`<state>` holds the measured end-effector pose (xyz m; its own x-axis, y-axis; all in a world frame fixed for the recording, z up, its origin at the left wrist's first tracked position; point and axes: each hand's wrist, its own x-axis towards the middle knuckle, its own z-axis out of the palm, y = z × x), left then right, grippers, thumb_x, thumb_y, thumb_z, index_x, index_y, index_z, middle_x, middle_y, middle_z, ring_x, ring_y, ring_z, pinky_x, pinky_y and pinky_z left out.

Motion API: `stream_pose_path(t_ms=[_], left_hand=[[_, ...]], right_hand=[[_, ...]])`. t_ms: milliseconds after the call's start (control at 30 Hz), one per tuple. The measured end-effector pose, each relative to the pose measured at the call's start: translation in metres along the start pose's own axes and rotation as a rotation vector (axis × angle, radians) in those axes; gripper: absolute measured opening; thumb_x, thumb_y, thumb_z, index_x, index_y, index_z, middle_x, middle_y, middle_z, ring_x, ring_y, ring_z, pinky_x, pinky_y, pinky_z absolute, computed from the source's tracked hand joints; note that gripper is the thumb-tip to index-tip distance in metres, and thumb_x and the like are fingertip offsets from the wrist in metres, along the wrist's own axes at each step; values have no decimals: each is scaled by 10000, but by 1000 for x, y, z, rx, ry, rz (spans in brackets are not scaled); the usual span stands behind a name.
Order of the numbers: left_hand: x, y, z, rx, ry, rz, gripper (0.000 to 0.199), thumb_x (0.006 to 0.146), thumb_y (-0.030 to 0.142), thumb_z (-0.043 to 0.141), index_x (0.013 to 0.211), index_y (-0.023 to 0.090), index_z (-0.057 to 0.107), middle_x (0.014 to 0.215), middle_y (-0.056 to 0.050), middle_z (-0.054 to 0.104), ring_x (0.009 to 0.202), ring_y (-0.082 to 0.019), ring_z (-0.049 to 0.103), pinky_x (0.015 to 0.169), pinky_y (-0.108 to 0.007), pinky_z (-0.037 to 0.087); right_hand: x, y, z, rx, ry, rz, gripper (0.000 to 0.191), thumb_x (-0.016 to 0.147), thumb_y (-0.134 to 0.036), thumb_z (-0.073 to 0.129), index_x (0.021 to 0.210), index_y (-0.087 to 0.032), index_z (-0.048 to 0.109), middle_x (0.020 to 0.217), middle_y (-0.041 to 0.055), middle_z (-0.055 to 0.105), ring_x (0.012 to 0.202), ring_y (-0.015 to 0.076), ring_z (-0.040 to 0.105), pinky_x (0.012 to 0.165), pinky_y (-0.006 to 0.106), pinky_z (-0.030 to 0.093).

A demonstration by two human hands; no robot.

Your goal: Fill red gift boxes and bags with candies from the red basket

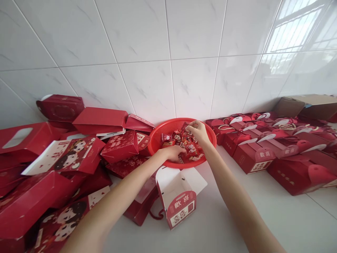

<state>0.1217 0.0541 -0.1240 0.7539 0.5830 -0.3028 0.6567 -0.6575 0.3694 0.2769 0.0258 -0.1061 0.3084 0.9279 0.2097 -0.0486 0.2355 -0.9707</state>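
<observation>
A red plastic basket [157, 130] with perforated sides stands against the wall and holds wrapped candies [191, 149]. Both of my hands are inside it. My right hand [198, 131] is closed in a pinch on a small dark-red wrapped candy [185, 126] near the far right side. At the near left, my left hand [174, 153] has its fingers curled down among the candies; whatever is in them is hidden. Just in front of the basket, an open red-and-white gift box [181, 207] stands with its flaps spread, between my forearms. Its visible inner walls are white.
Unclosed red boxes [118, 144] are heaped on the left, some tipped over. Rows of closed red gift boxes [250, 154] with handles line the right side. A brown cardboard box [310, 105] sits at the far right by the white tiled wall [147, 80].
</observation>
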Motion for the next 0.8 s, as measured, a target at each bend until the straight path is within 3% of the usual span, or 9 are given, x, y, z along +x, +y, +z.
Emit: stream_pose_path(t_ms=[167,300,467,533,700,800], left_hand=[[3,-2,1,56,31,-56,257,568,185,778,815,240,731,903,-22,753,838,-246,674,674,-273,470],[4,-6,-1,46,176,-102,150,701,348,751,731,212,696,795,-37,738,817,-259,681,731,-299,490],[6,-7,-7,-27,417,-131,248,855,336,600,1033,200,706,1080,-65,755,1012,-252,683,891,-304,487],[7,-7,-8,-43,480,-165,245,869,302,553,1020,195,715,1049,-71,761,999,-253,686,888,-314,487],[12,-9,-10,-36,465,-228,323,874,273,461,654,191,683,694,-61,719,768,-253,692,773,-334,504],[20,-11,-17,-9,406,-202,293,858,270,491,655,198,689,706,-47,724,750,-240,693,775,-327,511]], right_hand=[[-2,-1,-1,15,-5,24,266,674,-165,583,932,-208,536,748,-9,653,636,197,697,516,252,442],[-1,-1,-2,26,-11,-2,127,668,-163,596,722,-213,494,632,-17,592,709,232,704,524,246,415],[3,1,-2,87,38,-17,121,670,-159,589,697,-215,486,669,-12,619,720,216,690,599,274,480],[4,2,-1,112,79,-15,111,678,-166,584,709,-215,490,700,-9,631,696,206,681,608,286,495],[6,0,0,168,174,-24,159,674,-155,587,685,-226,445,658,-32,599,631,183,649,572,273,473],[7,-1,0,188,227,-33,176,664,-141,580,663,-228,427,628,-46,575,586,161,617,536,253,432]])
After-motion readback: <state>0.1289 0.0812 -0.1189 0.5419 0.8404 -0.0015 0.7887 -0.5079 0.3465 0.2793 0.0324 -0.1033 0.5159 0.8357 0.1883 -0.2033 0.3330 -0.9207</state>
